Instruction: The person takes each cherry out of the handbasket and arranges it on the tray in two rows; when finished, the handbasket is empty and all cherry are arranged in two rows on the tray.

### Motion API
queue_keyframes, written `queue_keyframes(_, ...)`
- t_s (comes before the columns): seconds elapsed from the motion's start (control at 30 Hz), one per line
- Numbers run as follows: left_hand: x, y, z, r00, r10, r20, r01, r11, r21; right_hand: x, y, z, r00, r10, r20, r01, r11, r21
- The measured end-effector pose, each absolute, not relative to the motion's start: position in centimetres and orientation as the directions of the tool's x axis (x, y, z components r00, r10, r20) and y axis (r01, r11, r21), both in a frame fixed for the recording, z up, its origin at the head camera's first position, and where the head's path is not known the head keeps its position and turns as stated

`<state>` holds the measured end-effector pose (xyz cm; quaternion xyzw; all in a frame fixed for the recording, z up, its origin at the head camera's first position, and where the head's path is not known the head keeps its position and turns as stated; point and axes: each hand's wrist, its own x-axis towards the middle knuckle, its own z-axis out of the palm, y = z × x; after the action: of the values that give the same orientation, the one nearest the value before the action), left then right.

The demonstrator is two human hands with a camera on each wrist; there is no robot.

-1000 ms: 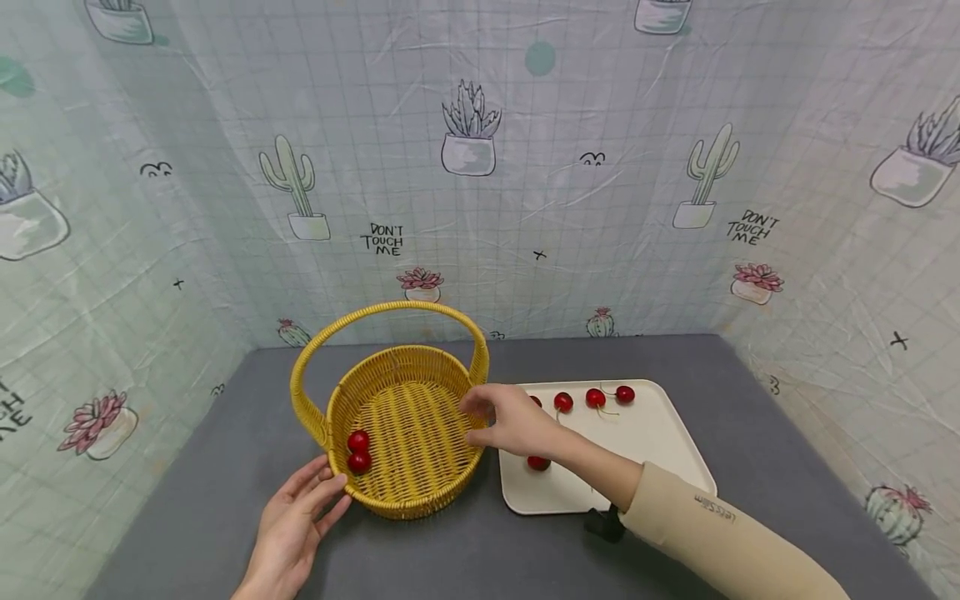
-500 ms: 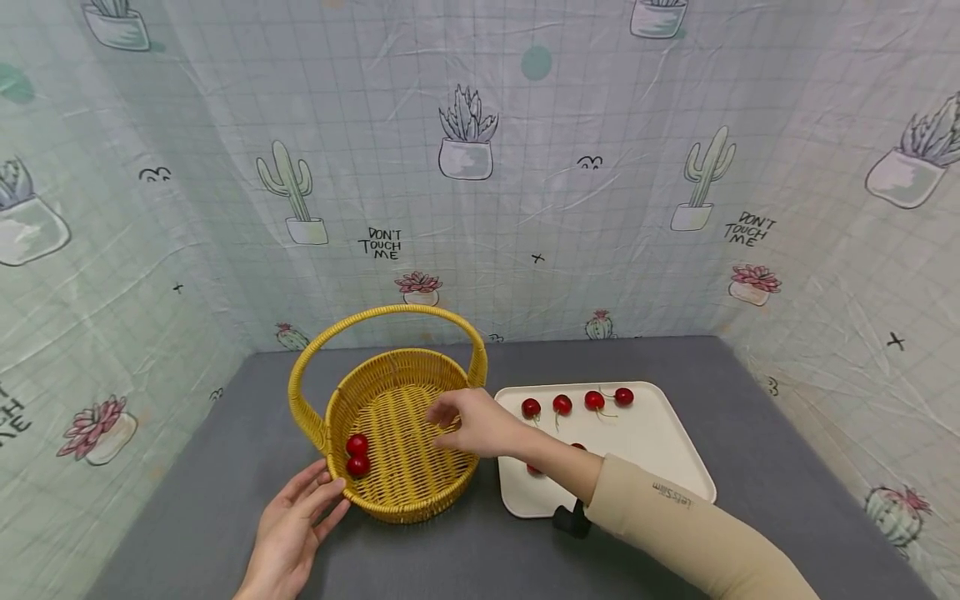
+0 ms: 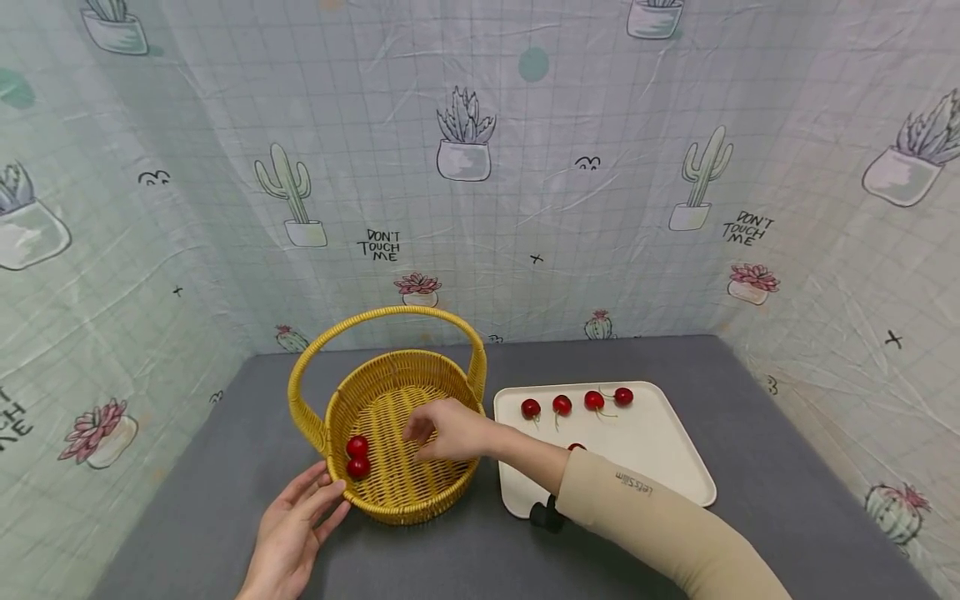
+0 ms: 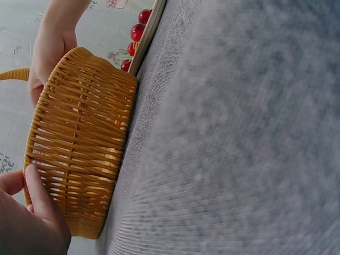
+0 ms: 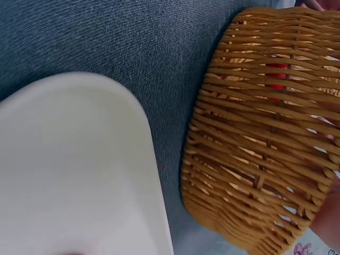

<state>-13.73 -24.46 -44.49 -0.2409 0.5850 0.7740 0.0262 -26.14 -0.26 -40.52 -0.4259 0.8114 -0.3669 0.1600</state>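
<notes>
In the head view a round yellow wicker basket point(image 3: 411, 507) with a tall arched handle point(image 3: 387, 312) stands left of centre. Two red cherries point(image 3: 357, 457) lie inside against its left wall. My left hand point(image 3: 288, 521) rests its fingers and thumb against the basket's outer left side, right at the rim. Over the basket's right half reaches my right hand point(image 3: 448, 429), fingers bent downward and thumb below them. Whether anything is between those fingertips, I cannot tell. In the left wrist view my left fingers point(image 4: 40, 194) lie on the weave.
Right of the basket is a cream tray point(image 3: 652, 446) bearing several cherries with stems, among them one cherry point(image 3: 562, 405) near its back edge. My right forearm crosses the tray's front left corner, hiding part of it. Patterned cloth point(image 3: 465, 233) walls surround the grey tabletop point(image 3: 420, 558).
My right hand has moved left from between tray and basket to above the basket's inside. More cherries on the tray came into view as it passed. My left hand stays put.
</notes>
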Motion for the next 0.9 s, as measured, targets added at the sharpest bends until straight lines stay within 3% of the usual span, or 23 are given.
queue_keyframes(0.3, -13.8, -24.5, -44.7, -0.883, -0.241, -0.402, -0.315, -0.329, 0.890, -26.5, -1.8, -41.9, -0.570, -0.821, 0.012, -0.508, 0.341, -0.791)
queue_keyframes(0.9, -13.9, -24.4, -44.8, -0.875, -0.255, -0.411, -0.321, -0.330, 0.888, -27.1, -5.2, -42.8, -0.634, -0.771, -0.060, -0.460, 0.439, -0.772)
